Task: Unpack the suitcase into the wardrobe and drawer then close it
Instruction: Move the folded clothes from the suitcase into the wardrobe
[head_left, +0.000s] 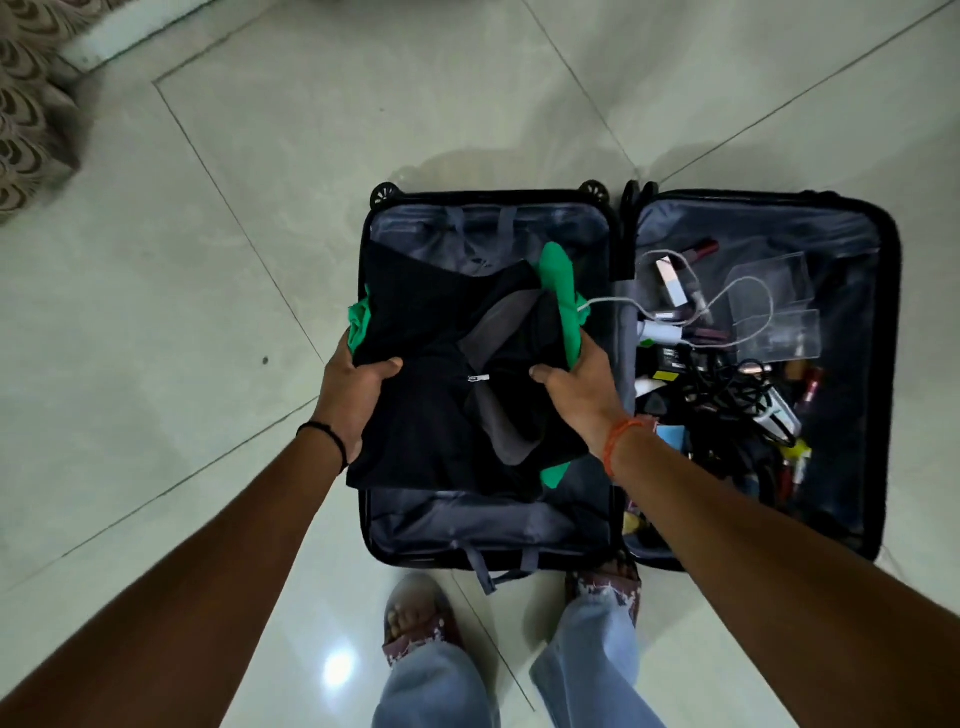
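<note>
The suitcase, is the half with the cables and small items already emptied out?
No, the right half of the suitcase still holds a tangle of cables, a white charger and other small items.

Glossy tiled floor (260, 156), matt cloth clothes (415, 415)

Pale glossy floor tiles (249, 171) with thin dark joint lines fill the scene, and a bright light reflection (338, 670) shows near the bottom. A patterned brown curtain (28, 119) hangs at the far left beside a white skirting strip (140, 36).
</note>
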